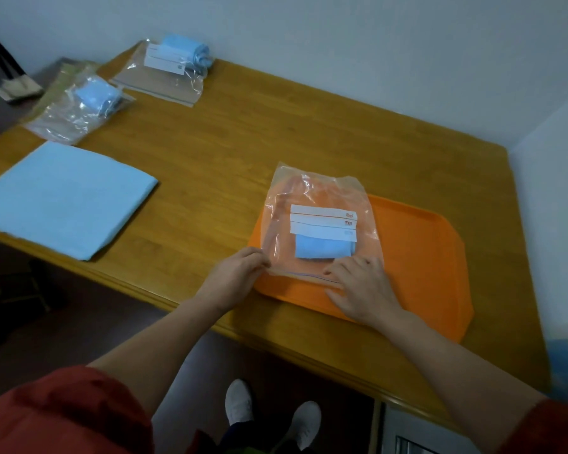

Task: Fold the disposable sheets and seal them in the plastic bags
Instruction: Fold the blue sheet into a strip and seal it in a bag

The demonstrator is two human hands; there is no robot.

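Observation:
A clear zip bag (318, 204) with a white label lies on the orange tray (417, 257); a small folded blue sheet (322, 249) sits inside it, near the zip edge. My left hand (240, 273) pinches the bag's near left corner at the zip strip. My right hand (364, 286) presses its fingers flat on the zip strip at the right. A larger folded blue sheet (63, 198) lies flat at the table's left edge.
Two more clear bags holding blue sheets rest at the far left, one (76, 108) near the corner, one (171, 65) against the wall. The wooden table (210, 152) meets the wall behind and to the right. My shoes show below the front edge.

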